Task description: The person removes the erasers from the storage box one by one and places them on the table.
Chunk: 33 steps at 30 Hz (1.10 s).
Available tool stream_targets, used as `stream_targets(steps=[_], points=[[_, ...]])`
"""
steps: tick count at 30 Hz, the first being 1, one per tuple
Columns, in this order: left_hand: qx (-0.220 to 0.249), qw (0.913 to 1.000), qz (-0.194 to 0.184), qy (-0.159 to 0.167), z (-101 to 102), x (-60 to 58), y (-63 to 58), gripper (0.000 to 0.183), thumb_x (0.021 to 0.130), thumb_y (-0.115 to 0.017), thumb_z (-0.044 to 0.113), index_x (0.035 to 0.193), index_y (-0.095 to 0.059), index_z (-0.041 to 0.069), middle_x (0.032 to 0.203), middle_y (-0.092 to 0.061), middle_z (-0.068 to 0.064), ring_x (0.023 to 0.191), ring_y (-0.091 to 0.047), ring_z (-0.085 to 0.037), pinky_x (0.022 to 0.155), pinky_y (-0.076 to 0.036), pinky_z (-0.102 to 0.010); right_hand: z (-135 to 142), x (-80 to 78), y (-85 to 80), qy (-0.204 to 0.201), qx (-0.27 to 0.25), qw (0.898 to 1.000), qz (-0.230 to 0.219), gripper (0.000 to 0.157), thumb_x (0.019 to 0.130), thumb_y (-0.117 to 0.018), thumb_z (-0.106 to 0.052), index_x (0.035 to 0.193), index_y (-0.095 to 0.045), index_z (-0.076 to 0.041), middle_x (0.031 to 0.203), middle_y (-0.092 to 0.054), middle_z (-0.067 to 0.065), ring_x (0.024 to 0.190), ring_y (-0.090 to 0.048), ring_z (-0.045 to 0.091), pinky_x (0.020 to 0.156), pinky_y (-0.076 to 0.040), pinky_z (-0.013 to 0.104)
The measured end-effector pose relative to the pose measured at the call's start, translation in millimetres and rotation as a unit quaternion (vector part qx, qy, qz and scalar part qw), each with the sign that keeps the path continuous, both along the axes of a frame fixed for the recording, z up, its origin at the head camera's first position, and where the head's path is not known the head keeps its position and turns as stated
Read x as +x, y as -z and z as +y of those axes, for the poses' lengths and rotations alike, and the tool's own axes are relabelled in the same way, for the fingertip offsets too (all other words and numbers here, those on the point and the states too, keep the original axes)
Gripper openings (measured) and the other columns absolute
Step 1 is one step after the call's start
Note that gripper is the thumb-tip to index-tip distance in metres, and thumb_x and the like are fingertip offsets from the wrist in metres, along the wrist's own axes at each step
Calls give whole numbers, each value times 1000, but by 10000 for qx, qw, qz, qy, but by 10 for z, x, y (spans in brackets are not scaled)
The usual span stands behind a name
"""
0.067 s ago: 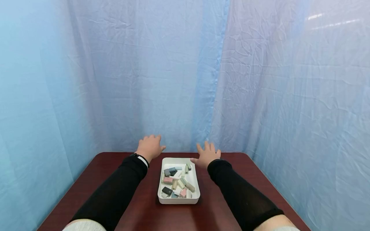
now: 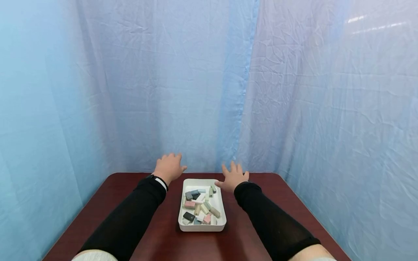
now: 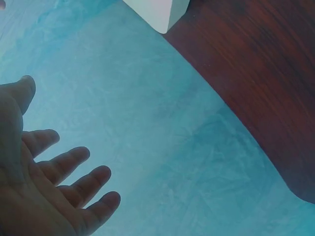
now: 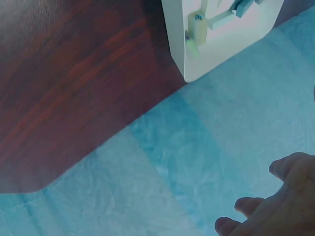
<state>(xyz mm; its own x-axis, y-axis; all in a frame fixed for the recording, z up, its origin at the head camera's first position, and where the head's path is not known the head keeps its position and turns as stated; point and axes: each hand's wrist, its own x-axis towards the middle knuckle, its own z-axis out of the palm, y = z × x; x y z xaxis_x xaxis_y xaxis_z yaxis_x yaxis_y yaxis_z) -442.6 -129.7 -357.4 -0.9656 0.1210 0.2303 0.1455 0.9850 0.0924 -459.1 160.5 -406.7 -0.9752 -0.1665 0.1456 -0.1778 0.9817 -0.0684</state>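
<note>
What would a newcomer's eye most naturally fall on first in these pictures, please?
Probably the white rectangular tray, centred on the reddish-brown wood-grained table and holding a jumble of small pink, green, grey and black blocks. Next, the person's left hand and right hand, both empty, are held out towards its far end, with black sleeves on the forearms. Behind hangs a pale blue, creased fabric curtain.

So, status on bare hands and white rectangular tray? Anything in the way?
Left hand, right hand: fingers spread, empty. Tray: on dark-red wood-grain table, holding small multicoloured blocks. Head view: right thumb overlaps tray corner.
</note>
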Motion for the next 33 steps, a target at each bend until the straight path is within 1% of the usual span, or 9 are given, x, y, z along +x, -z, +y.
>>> stream_targets(steps=[5, 8, 11, 14, 15, 20, 25, 29, 33], points=[[218, 9997, -45, 67, 4, 17, 84, 73, 107, -59, 51, 165, -38, 11, 160, -48, -24, 144, -48, -51, 111, -44, -67, -29, 85, 5, 33, -129, 9998, -168, 88, 99, -62, -67, 170, -25, -31, 179, -13, 17, 165, -10, 46, 126, -16, 72], [833, 9959, -290, 195, 58, 95, 193, 86, 105, -64, 51, 168, -27, 4, 150, -57, -28, 136, -57, -48, 109, -49, -62, -41, 150, 2, 38, -322, 9992, -247, 88, 99, -64, -65, 171, -24, -31, 179, -13, 18, 165, -11, 45, 127, -16, 70], [1568, 9848, -704, 258, 159, 240, 398, 79, 97, -75, 51, 147, -53, -7, 118, -73, -25, 106, -72, -38, 94, -56, -51, -30, 214, 9, -47, -418, 9989, -206, 88, 100, -64, -63, 171, -24, -28, 178, -15, 19, 164, -14, 46, 127, -20, 69], [2029, 9715, -1196, 254, 268, 437, 645, 59, 87, -85, 51, 106, -72, -3, 88, -72, -13, 78, -66, -26, 77, -55, -44, -36, 314, -6, -165, -625, 9978, -172, 87, 101, -66, -58, 171, -26, -25, 177, -18, 21, 163, -18, 47, 125, -24, 68], [2070, 9692, -1302, 278, 301, 506, 719, 54, 84, -88, 50, 94, -71, 0, 89, -72, -12, 79, -65, -25, 77, -56, -43, -45, 358, -14, -205, -763, 9967, -178, 87, 101, -68, -55, 170, -27, -24, 176, -19, 22, 162, -19, 47, 125, -25, 68], [1953, 9677, -1543, 402, 394, 756, 928, 47, 79, -93, 46, 87, -73, 4, 85, -71, -7, 77, -66, -22, 77, -57, -43, -142, 566, 16, -436, -1291, 9903, -278, 87, 100, -72, -49, 170, -29, -19, 175, -24, 22, 160, -24, 49, 123, -30, 68], [1828, 9695, -1556, 485, 423, 793, 1018, 45, 75, -96, 43, 87, -75, 5, 84, -70, -5, 76, -64, -22, 77, -55, -43, -322, 717, 112, -916, -1345, 9858, -421, 71, 100, -75, -39, 157, -50, -7, 158, -49, 25, 145, -48, 48, 113, -46, 61], [1649, 9724, -1599, 410, 458, 843, 1144, 48, 72, -99, 44, 88, -76, 5, 87, -72, -5, 79, -66, -21, 82, -58, -45, -467, 806, 226, -1200, -1247, 9814, -825, 50, 97, -78, -31, 140, -68, -8, 138, -69, 17, 125, -67, 37, 101, -56, 52], [1672, 9705, -1715, 296, 453, 922, 1217, 42, 72, -99, 40, 78, -74, 8, 77, -68, -2, 71, -62, -18, 76, -57, -42, -550, 891, 371, -1316, -1150, 9764, -1273, 36, 91, -83, -22, 125, -78, -10, 123, -77, 7, 110, -73, 27, 92, -60, 46]])
